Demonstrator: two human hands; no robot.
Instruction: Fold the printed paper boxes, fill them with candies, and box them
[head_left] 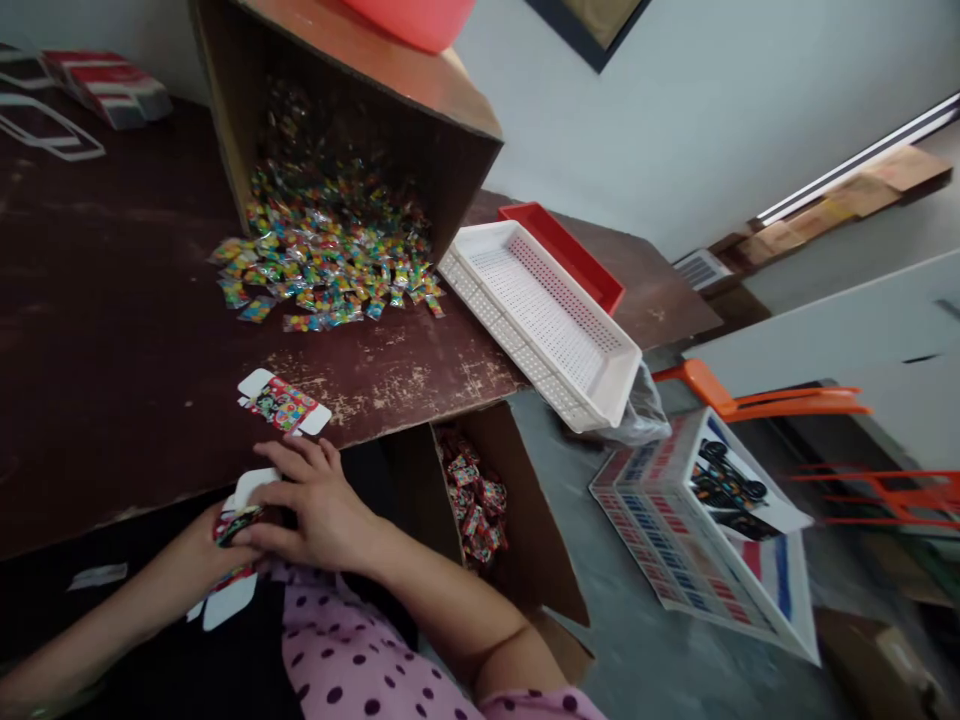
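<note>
My left hand (178,568) is closed around small printed cartons (230,600) with white flaps, held over my lap. How many cartons it holds is partly hidden by the fingers. My right hand (321,510) reaches over from the right, its thumb and index finger closed on the upper part of the carton. Its other fingers stretch toward the table edge. Just beyond them, a flattened printed carton (283,402) with white end flaps lies on the dark table (112,400). Farther back, wrapped colourful candies (322,265) spill from a tipped cardboard box (469,165).
A white perforated basket (547,315) juts over the table's right edge, beside a red tray (570,255). Below the edge stands an open cardboard box (536,510) of filled red packets (476,505). Stacked red cartons (109,88) lie back left. A striped crate (675,530) stands right.
</note>
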